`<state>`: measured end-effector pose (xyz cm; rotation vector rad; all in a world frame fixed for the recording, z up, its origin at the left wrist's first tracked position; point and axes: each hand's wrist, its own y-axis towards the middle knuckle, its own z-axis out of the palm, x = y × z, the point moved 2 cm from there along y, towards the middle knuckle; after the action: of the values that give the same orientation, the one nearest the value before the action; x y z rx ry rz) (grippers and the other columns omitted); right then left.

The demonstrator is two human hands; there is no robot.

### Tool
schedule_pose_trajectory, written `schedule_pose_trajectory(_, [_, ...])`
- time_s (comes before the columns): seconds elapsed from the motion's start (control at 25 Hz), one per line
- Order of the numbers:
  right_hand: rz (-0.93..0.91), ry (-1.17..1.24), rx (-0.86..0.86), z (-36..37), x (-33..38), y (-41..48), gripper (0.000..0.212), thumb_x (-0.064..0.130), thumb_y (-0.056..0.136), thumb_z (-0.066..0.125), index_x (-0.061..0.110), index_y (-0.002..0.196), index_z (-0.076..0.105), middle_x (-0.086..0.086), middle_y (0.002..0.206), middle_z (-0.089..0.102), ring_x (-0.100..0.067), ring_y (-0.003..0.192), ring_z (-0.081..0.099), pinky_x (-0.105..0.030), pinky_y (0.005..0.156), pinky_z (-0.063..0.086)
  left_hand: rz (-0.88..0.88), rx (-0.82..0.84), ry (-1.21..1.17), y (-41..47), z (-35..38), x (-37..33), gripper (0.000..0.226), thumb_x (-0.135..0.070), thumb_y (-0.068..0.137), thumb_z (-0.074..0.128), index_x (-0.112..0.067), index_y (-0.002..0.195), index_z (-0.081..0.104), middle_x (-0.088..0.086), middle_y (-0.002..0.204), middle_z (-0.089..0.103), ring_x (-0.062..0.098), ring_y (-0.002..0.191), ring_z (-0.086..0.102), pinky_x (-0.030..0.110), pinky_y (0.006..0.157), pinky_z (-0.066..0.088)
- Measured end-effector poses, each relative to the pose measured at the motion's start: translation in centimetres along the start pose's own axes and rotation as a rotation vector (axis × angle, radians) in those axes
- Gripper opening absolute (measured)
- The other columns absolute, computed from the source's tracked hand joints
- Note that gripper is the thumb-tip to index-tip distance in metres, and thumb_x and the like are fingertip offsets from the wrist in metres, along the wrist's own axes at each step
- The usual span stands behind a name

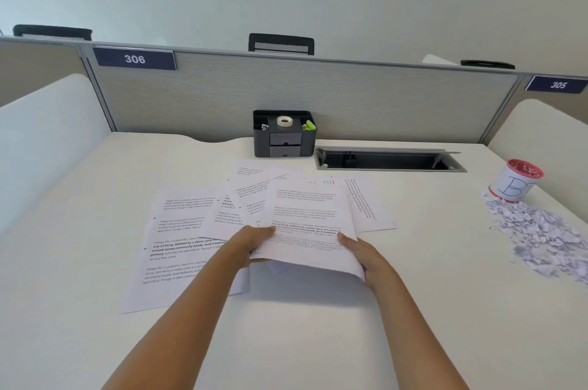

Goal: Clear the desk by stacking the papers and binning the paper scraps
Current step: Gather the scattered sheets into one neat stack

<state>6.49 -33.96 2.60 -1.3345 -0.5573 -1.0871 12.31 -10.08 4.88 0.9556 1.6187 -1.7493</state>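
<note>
Several printed sheets (178, 246) lie fanned and overlapping across the middle of the desk (95, 342), so I judge the stacking barely begun. My left hand (251, 246) and right hand (366, 254) each pinch the near end of the lifted paper (308, 218) at centre frame, thumbs on top and fingers underneath. Its near edge is raised off the desk. I cannot tell whether I hold one sheet or a few.

Its long axis runs from me toward the partition at the top of the frame, leaning slightly right, and the text reads upright to me. The sideways sheet (372, 208) just right of it lies turned, its lines running up the frame.

None of the binning looks done: the pile of paper scraps (541, 237) sits at the right edge, spilling from the foot of the white cup marked B (514, 186).
</note>
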Motion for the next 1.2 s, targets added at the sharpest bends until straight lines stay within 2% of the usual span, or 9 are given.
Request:
schedule_pose_trajectory(0.04, [0.007,0.0,0.011,0.0,-0.1,-0.1,0.022,0.013,0.089,0.063,0.005,0.109,0.064,-0.014,0.102,0.071,-0.024,0.081,0.071,-0.033,0.068,0.059,-0.023,0.008,0.01,0.1,-0.1,0.4,0.032,-0.012,0.09,0.062,0.0,0.119,0.057,0.016,0.112,0.066,0.029,0.094,0.065,0.042,0.075,0.058])
schedule_pose_trajectory(0.16, [-0.069,-0.073,-0.003,0.2,-0.5,0.0,0.032,0.002,0.087,0.062,0.003,0.119,0.06,-0.014,0.107,0.07,-0.03,0.094,0.069,-0.048,0.088,0.054,0.053,-0.004,0.099,0.3,-0.2,1.2,0.03,-0.005,0.089,0.059,0.0,0.118,0.057,0.018,0.113,0.066,0.035,0.098,0.065,0.049,0.086,0.053])
schedule_pose_trajectory(0.28, [-0.265,-0.171,-0.099,0.9,0.8,-0.5,0.038,0.006,0.086,0.065,0.01,0.123,0.057,-0.009,0.117,0.067,-0.027,0.102,0.066,-0.048,0.095,0.05,0.259,-0.059,0.134,-0.5,-0.2,0.6,0.034,-0.006,0.09,0.057,-0.01,0.124,0.054,0.011,0.114,0.065,0.03,0.096,0.065,0.04,0.081,0.054])
schedule_pose_trajectory(0.4, [-0.498,-0.178,-0.172,2.4,3.2,-2.3,0.037,0.014,0.088,0.065,0.019,0.122,0.055,0.002,0.115,0.066,-0.016,0.102,0.065,-0.037,0.09,0.053,0.514,-0.12,0.088,-2.6,0.1,-1.4,0.034,-0.013,0.091,0.057,-0.019,0.124,0.051,0.004,0.111,0.066,0.021,0.091,0.065,0.03,0.07,0.052])
schedule_pose_trajectory(0.56, [-0.693,-0.028,-0.138,3.7,5.9,-5.0,0.028,0.019,0.088,0.065,0.02,0.115,0.057,0.002,0.11,0.068,-0.016,0.098,0.067,-0.032,0.083,0.056,0.739,-0.042,0.006,-5.6,0.1,-4.5,0.033,-0.026,0.086,0.066,-0.021,0.116,0.055,0.0,0.102,0.07,0.016,0.09,0.068,0.028,0.073,0.054])
schedule_pose_trajectory(0.68, [-0.687,0.017,-0.105,3.9,7.2,-6.1,0.028,0.02,0.084,0.069,0.019,0.111,0.061,0.001,0.105,0.071,-0.018,0.095,0.068,-0.035,0.08,0.057,0.786,-0.002,-0.035,-7.2,0.3,-6.3,0.031,-0.021,0.083,0.071,-0.019,0.112,0.06,-0.003,0.102,0.071,0.011,0.089,0.069,0.025,0.072,0.057])
schedule_pose_trajectory(0.84, [-0.695,-0.02,-0.065,4.2,8.2,-7.1,0.02,0.015,0.084,0.069,0.018,0.103,0.066,0.0,0.098,0.073,-0.018,0.088,0.069,-0.035,0.074,0.056,0.786,-0.035,-0.122,-8.7,0.5,-7.9,0.016,-0.015,0.082,0.071,-0.02,0.096,0.065,-0.006,0.09,0.072,0.005,0.076,0.07,0.017,0.06,0.053])
schedule_pose_trajectory(1.08, [-0.819,0.008,-0.125,5.2,11.2,-9.8,0.016,0.023,0.085,0.067,0.02,0.101,0.065,0.006,0.091,0.071,-0.01,0.08,0.066,-0.025,0.067,0.054,0.889,-0.073,-0.213,-11.4,0.7,-11.1,0.007,-0.024,0.084,0.069,-0.018,0.086,0.065,-0.007,0.079,0.069,0.006,0.069,0.064,0.022,0.06,0.052])
schedule_pose_trajectory(1.2, [-0.925,0.052,-0.159,5.9,13.9,-11.8,0.006,0.028,0.089,0.062,0.023,0.092,0.064,0.012,0.082,0.066,-0.004,0.073,0.059,-0.018,0.065,0.05,0.956,-0.068,-0.21,-12.6,1.0,-12.3,0.015,-0.029,0.089,0.063,-0.015,0.087,0.067,-0.007,0.078,0.066,0.007,0.068,0.06,0.02,0.06,0.05])
